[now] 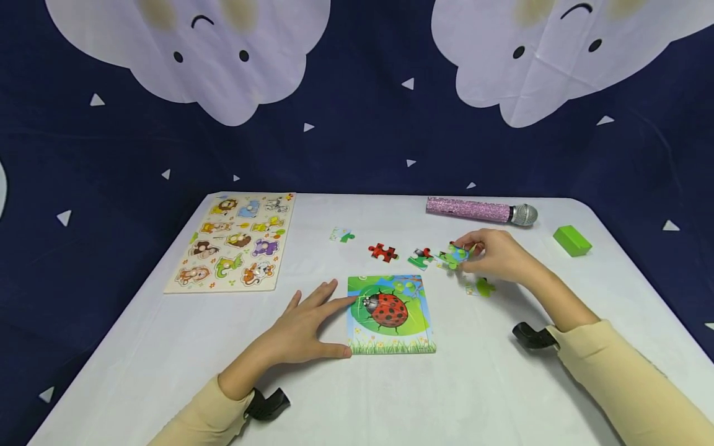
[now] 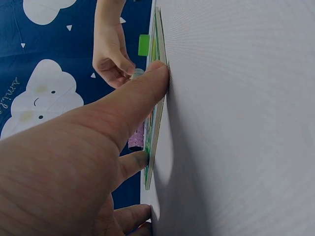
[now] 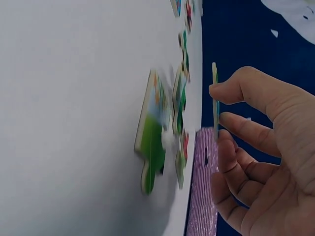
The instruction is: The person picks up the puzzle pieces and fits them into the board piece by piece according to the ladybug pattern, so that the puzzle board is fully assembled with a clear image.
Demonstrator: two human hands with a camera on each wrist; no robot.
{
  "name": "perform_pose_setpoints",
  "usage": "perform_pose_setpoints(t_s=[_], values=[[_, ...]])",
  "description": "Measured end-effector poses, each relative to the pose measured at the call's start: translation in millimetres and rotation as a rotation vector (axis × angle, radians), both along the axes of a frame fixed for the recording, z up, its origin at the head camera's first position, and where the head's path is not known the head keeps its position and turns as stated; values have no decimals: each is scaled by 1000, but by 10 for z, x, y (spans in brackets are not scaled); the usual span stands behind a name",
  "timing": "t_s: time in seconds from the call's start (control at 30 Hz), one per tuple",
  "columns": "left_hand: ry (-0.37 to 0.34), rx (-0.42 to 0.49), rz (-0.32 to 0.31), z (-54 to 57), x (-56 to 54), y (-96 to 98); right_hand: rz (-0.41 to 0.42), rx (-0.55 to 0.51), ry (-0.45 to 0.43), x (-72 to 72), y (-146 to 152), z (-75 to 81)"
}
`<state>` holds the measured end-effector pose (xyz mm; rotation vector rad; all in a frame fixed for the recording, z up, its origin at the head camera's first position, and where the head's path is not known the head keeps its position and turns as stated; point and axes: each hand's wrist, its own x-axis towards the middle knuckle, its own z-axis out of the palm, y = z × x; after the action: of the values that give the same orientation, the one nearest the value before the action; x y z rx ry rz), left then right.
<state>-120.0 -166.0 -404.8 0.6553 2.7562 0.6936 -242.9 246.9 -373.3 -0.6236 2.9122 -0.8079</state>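
My right hand (image 1: pixel 496 255) pinches a jigsaw puzzle piece (image 3: pixel 215 101) between thumb and forefinger, raised off the table and seen edge-on in the right wrist view. Below and beside it lie loose pieces, one green and pale (image 1: pixel 480 287), another green with red (image 1: pixel 421 258). A red piece with black spots (image 1: pixel 383 252) is further left. My left hand (image 1: pixel 298 325) is spread at the left side of a square ladybug picture board (image 1: pixel 390 344), thumb and forefinger touching its edge. In the left wrist view the thumb (image 2: pixel 147 81) lies over that edge.
A wooden animal peg puzzle (image 1: pixel 234 244) lies at the back left. Behind the pieces is a pink glitter microphone (image 1: pixel 468 209), with a green block (image 1: pixel 572 240) to its right. One pale and green piece (image 1: pixel 343 235) sits apart. A dark cloud-patterned cloth (image 1: pixel 357 155) hangs behind the table.
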Motion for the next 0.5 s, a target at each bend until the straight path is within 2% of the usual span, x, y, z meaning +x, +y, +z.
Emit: perform_pose_setpoints(t_s=[0.5], values=[[3,-9,4,-13,-6,-18,123,10,5,90,-310,5]])
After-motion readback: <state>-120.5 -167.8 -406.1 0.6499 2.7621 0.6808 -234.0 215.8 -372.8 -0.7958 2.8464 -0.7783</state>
